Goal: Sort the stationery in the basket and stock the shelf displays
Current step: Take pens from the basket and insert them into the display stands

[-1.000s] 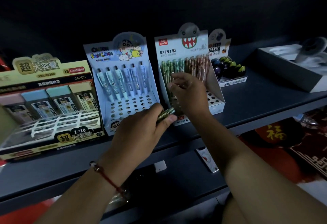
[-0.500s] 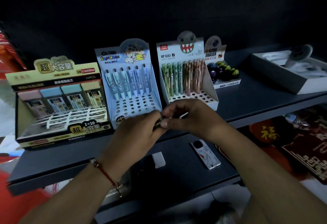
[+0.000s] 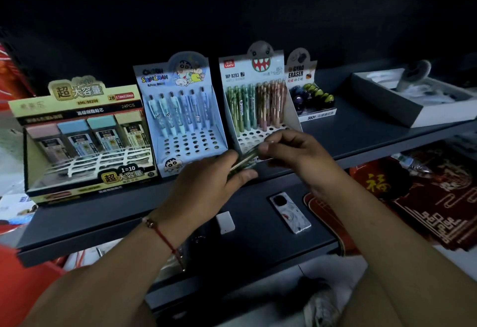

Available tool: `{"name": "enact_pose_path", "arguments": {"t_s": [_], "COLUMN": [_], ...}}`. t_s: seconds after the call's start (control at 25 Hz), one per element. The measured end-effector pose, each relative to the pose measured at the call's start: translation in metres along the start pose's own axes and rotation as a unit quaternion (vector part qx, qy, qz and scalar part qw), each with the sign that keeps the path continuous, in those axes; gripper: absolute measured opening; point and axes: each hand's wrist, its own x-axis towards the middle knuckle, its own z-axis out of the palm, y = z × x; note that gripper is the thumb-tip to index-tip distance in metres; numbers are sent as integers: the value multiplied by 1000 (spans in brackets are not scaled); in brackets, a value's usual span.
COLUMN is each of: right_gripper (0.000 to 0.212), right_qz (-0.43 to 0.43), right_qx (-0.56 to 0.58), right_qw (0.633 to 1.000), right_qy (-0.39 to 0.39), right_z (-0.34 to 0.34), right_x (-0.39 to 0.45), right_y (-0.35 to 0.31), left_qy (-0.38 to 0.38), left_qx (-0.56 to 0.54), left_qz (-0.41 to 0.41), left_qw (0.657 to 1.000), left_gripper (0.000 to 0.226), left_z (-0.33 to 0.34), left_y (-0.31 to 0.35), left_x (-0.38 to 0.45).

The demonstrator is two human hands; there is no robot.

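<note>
Step in hand, as I read it: pull one green pencil off the bunch and seat it in the monster display box (image 3: 260, 99).

Left hand (image 3: 206, 184) curls round a small bunch of green pencils (image 3: 242, 162), just in front of the box's lower edge, tips pointing up and right. Right hand (image 3: 296, 156) pinches the top end of one of them between thumb and fingertips. Neither hand's grip is slack.

To do it well:
- Draw that pencil out along its own axis so the rest stay put in the left hand.
- Back rows of the box are full, green to the left and pink to the right; the front rows of holes are free. Put it on the green side to keep the colours sorted.
- Go in upright, tip down. The box is light card and will likely slide if pushed sideways.

Surface: dark grey shelf (image 3: 361, 133), two tiers. Upper tier, left to right: lead refill box (image 3: 85, 140), cartoon pen display (image 3: 185, 120) with only its back row filled, the monster box, eraser display (image 3: 307, 94), an open grey tray (image 3: 402, 104). Lower tier: a phone (image 3: 290, 211) and a small white block (image 3: 225, 222).

Room: dim, with a black back wall. Red printed goods (image 3: 426, 197) lie below right. The basket is not in view.
</note>
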Motion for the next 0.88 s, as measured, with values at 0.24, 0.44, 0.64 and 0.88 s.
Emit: {"name": "enact_pose_path", "arguments": {"t_s": [0.24,0.44,0.64,0.88], "right_gripper": [15,10,9,6], "right_qz": [43,32,-13,-52], "right_qx": [135,237,263,185], "right_qw": [986,948,932,951], "right_qy": [92,209,251,243], "right_z": [-7,-26,-40,-24], "right_x": [7,26,34,47], "right_y": [-6,-5,3,6], "left_qy": [77,87,98,76], "left_qx": [40,65,97,124], "left_qz": [78,81,81,96], "left_qw": [993,991,987,985], "left_gripper": [35,43,45,35], "left_z": [5,16,26,32], "left_y": [5,-4,-5,-9], "left_x": [3,0,-2,2]}}
